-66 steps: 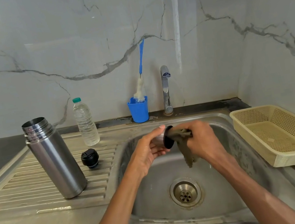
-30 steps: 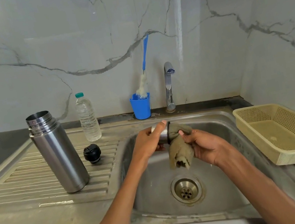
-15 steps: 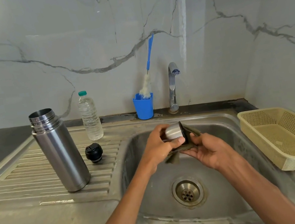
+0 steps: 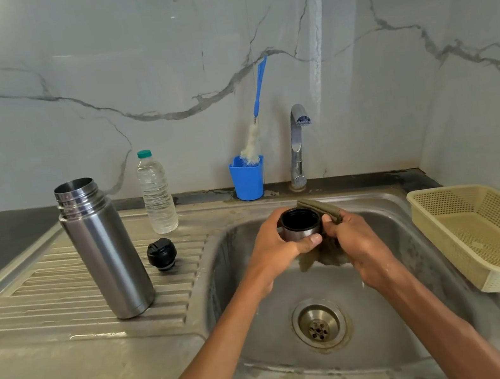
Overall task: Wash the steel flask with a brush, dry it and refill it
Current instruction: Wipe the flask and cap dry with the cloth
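The steel flask (image 4: 107,248) stands upright and uncapped on the drainboard at the left. Its black stopper (image 4: 162,254) lies just right of it. Over the sink basin, my left hand (image 4: 278,251) grips the flask's steel cup lid (image 4: 301,225), dark opening facing up. My right hand (image 4: 360,243) holds an olive-brown cloth (image 4: 320,208) against the cup's right side and underside. The blue-handled bottle brush (image 4: 257,114) stands in a blue holder (image 4: 247,178) at the back. A capped water bottle (image 4: 156,194) stands behind the flask.
The tap (image 4: 297,144) rises behind the steel sink (image 4: 258,338), with no water running. The drain (image 4: 319,325) sits below my hands. A beige perforated plastic basket (image 4: 497,236) rests on the counter at the right. A marble wall backs everything.
The cup has turned from lying sideways to opening-up in my left hand. The cloth, earlier hanging from the cup's mouth, is now wrapped round its right side and bottom.
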